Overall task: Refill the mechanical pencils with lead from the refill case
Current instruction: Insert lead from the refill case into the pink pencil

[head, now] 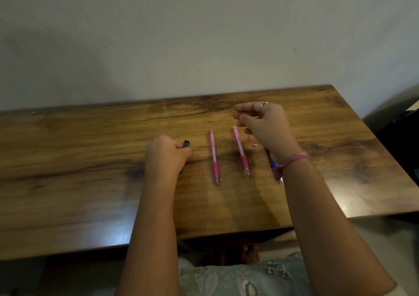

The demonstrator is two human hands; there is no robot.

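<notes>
Left hand (166,154) gripped the black case (186,144) on the table (90,193). Right hand (260,123) pinched something tiny above two pink pencils (214,157), likely a lead or cap; too small to tell. Next: feed it into an open barrel. Blue pencil (273,162) mostly hidden by the wrist; white eraser (254,145) lay loose.

2 pink pencils (214,155) on brown wood-grain worktop (90,159); black case (186,144); pink wristband (292,159); green leafy cloth (238,280).
</notes>
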